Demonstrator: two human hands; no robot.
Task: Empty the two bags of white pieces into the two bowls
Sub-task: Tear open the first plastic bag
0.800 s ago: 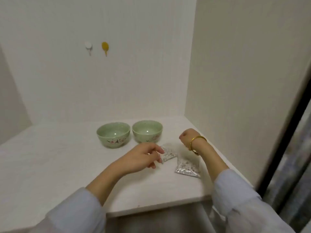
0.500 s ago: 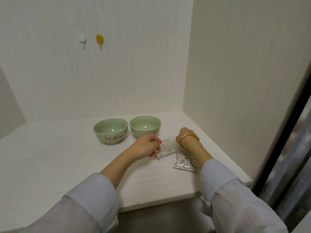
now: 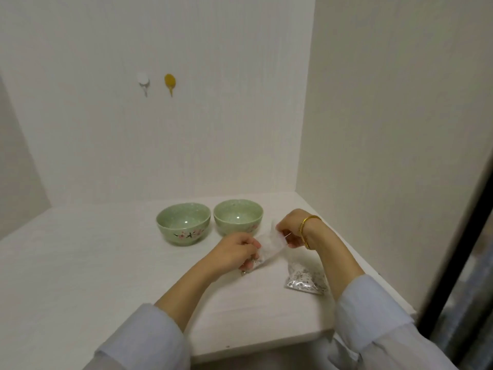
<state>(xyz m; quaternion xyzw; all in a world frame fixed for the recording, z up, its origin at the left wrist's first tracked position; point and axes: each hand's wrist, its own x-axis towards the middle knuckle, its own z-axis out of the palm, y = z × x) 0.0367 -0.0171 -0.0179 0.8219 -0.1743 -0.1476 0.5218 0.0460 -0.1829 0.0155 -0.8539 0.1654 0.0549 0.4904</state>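
Two green bowls sit side by side on the white table (image 3: 80, 276), toward the back wall. From my seat at the feed I read the scene from the left: the left bowl (image 3: 183, 224) carries a painted pink blossom sprig on its near side, and the right bowl (image 3: 238, 217) stands just beside it, the rims close but apart. Both look hollow and glossy inside.

Next comes the left hand (image 3: 234, 251), its forearm reaching in from the lower left out of a pale blue sleeve (image 3: 144, 340). Its fingers are curled and pinch the lower end of a clear bag (image 3: 269, 245), which is lifted off the table in front of the right bowl. The bag slants up toward the right, and the white pieces look gathered at its lower end by the left fingers, though that part is blurred.

At the bag's upper end the right hand (image 3: 292, 228) pinches the plastic between thumb and fingertips, wrist bent and raised. A gold bangle (image 3: 306, 231) rings that wrist, and the right forearm runs back to the lower right into its own pale sleeve.

Below the right forearm the second bag (image 3: 305, 279) lies flat on the table near the right edge, full of white pieces, touched by neither hand.

High on the back wall hang a white hook (image 3: 143, 80) and a yellow hook (image 3: 170, 82).
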